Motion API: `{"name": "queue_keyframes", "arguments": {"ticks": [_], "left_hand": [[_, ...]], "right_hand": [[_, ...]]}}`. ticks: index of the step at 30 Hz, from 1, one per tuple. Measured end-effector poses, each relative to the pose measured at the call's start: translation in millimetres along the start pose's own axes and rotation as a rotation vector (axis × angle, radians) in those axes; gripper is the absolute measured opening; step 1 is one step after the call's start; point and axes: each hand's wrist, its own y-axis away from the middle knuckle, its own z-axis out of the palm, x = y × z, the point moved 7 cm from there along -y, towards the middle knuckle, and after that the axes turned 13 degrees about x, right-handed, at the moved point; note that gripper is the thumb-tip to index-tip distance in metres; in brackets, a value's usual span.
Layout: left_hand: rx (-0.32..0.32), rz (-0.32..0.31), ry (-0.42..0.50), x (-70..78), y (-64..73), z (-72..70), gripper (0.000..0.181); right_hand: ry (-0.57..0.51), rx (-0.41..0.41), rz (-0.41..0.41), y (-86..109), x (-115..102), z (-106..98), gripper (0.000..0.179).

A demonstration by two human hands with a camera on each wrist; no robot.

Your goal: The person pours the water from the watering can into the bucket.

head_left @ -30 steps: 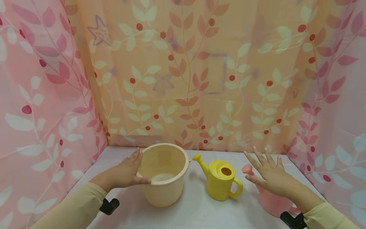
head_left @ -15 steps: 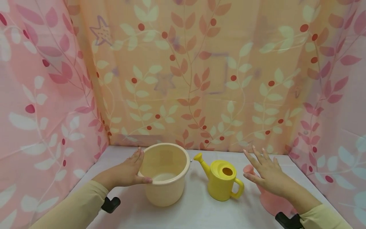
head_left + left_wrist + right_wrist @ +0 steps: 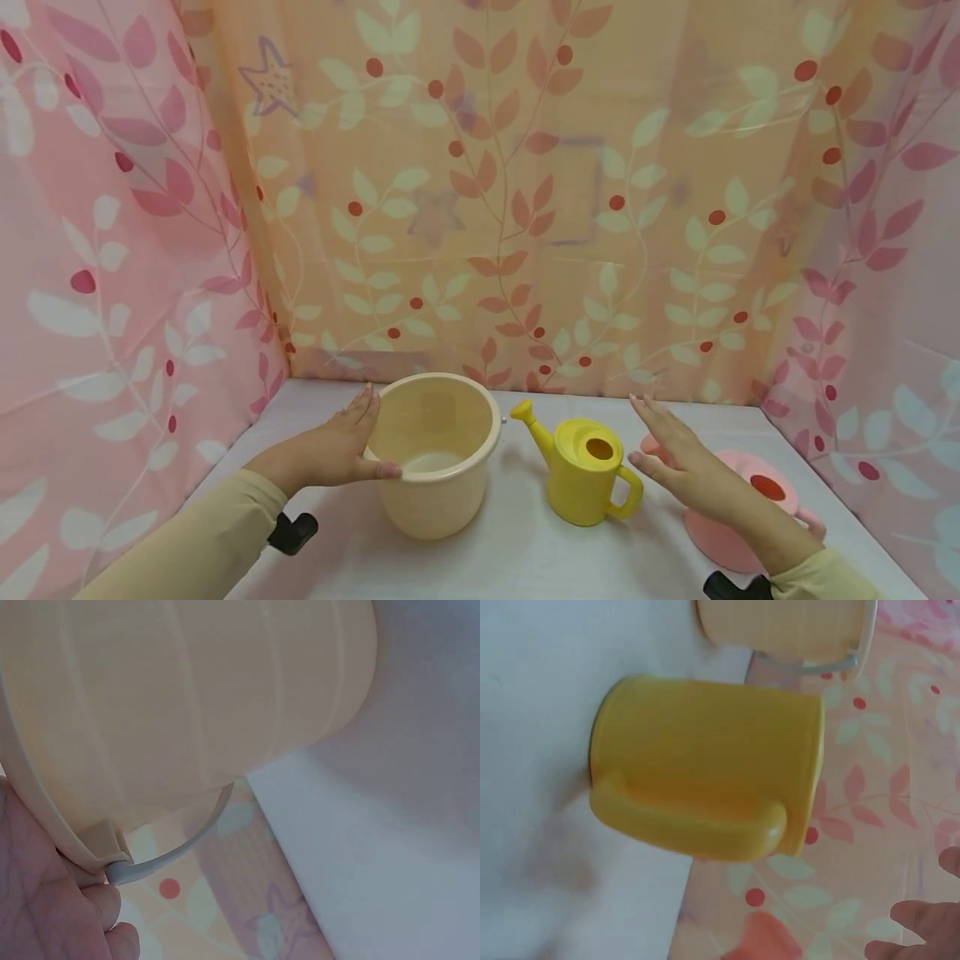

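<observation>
A cream plastic bucket [image 3: 438, 508] stands upright on the white table, left of centre. My left hand [image 3: 330, 446] touches its left rim, fingers straight and thumb along the front edge. The left wrist view shows the palm and fingers [image 3: 105, 904] at the rim beside the grey bail handle [image 3: 180, 851]. Right of the bucket stands a yellow watering can [image 3: 581, 492], spout to the left. Farther right, my right hand [image 3: 686, 467] hovers with straight fingers, holding nothing. Behind and below it is a pink watering can [image 3: 712, 542], partly hidden by the hand and forearm.
The white tabletop [image 3: 517, 567] is enclosed by a patterned orange cloth [image 3: 487, 250] at the back and pink cloth [image 3: 135, 292] at the left, with more at the right. Black wrist mounts [image 3: 292, 533] sit under both forearms.
The right hand has turned edge-on and drawn its fingers together, shifting slightly left, so more of the pink watering can shows. The left hand stays at the bucket; the view has shifted slightly.
</observation>
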Motion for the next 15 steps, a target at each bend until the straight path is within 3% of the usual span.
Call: {"name": "queue_keyframes", "arguments": {"ticks": [15], "left_hand": [[-0.005,-0.007,0.007,1.9,0.7,-1.3,0.118]], "right_hand": [[-0.203,-0.006,0.201,19.9,20,38,0.067]]}}
